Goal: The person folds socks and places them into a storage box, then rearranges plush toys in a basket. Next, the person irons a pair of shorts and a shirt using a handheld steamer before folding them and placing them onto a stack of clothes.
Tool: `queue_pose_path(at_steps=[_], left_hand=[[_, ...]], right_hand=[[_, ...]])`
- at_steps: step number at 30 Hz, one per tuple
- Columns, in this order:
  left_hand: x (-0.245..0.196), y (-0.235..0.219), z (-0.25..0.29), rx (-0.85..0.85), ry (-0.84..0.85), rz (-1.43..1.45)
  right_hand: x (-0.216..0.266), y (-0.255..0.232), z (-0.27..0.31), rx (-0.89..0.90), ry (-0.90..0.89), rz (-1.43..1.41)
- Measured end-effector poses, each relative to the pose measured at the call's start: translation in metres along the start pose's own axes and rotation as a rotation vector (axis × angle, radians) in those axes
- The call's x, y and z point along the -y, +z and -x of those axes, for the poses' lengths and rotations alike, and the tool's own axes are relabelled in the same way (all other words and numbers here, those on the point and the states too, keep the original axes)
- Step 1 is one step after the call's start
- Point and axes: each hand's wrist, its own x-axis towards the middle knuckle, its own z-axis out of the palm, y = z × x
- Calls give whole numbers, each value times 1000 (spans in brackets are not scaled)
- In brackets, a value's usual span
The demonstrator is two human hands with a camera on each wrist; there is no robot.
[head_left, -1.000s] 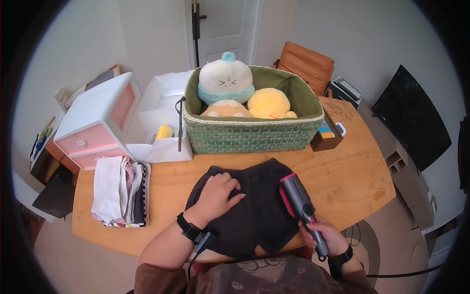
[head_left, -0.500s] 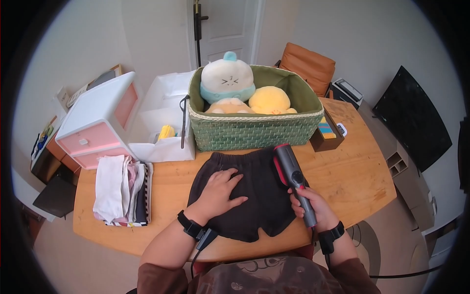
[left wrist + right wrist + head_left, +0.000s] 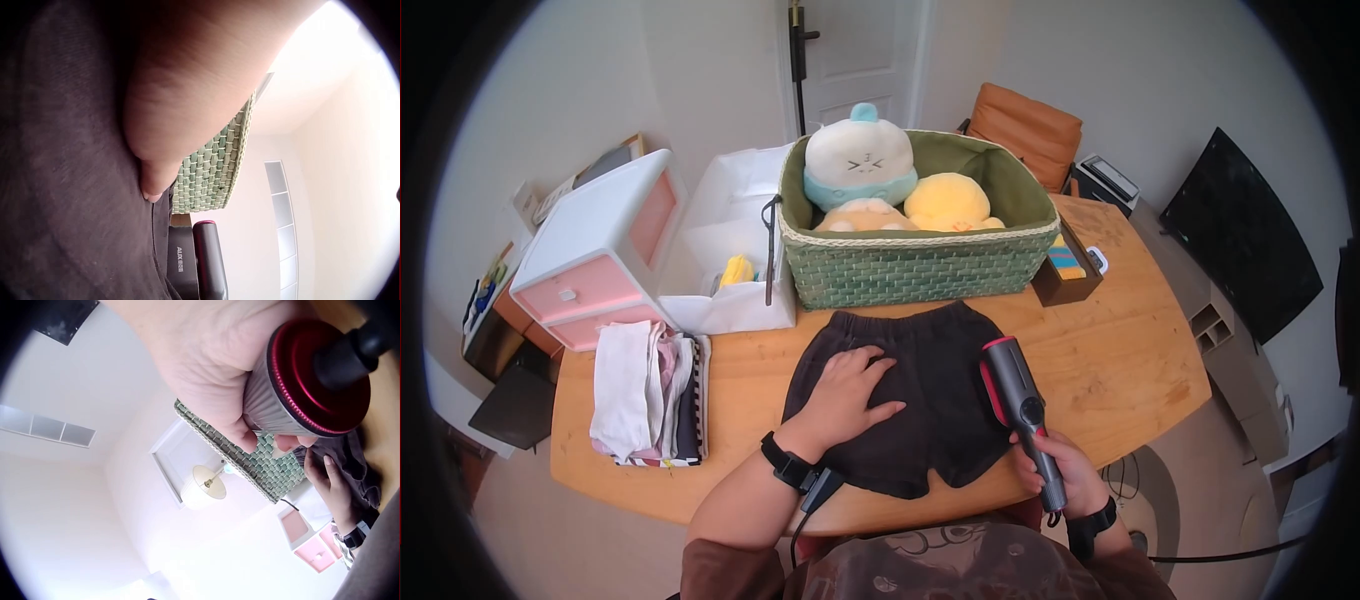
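Note:
Dark shorts (image 3: 915,420) lie spread on the wooden table, waistband towards the basket. My left hand (image 3: 840,398) rests on their left part, fingers and thumb spread over the cloth. In my right hand (image 3: 1072,480) is the handle of a grey handheld garment steamer (image 3: 1028,405); its red-edged plate is turned to the left, over the right side of the shorts. The left wrist view shows the steamer's head (image 3: 181,259) with AUX lettering beyond the cloth. Up close in the right wrist view, the fingers curl round the handle's ribbed end (image 3: 275,400), with a cord leaving its red cap.
A green woven basket (image 3: 915,270) of plush toys stands behind the shorts. To its left are a white bin (image 3: 740,308) and a pink-and-white drawer unit (image 3: 600,240). Folded clothes (image 3: 630,395) lie front left. A brown box (image 3: 1065,288) sits right of the basket.
The steamer first slid up the right side of the shorts towards the waistband, then came back towards me. The shorts lie slightly nearer the basket. My left hand has stayed on them.

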Motion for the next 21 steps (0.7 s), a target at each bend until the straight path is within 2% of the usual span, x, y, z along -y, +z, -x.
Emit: queue_pose_path(at_steps=[7, 13, 16, 21], left_hand=[[-3, -1, -1, 9, -2, 6], [-5, -1, -1, 24, -17, -32], [-8, -5, -3, 63, -27, -65], [-7, -3, -3, 59, -13, -45]], right_hand=[[4, 22, -7, -32, 19, -52], [1, 49, -31, 124, 81, -63], [-5, 51, -41, 216, 198, -17], [-12, 36, -45, 214, 162, -64]])
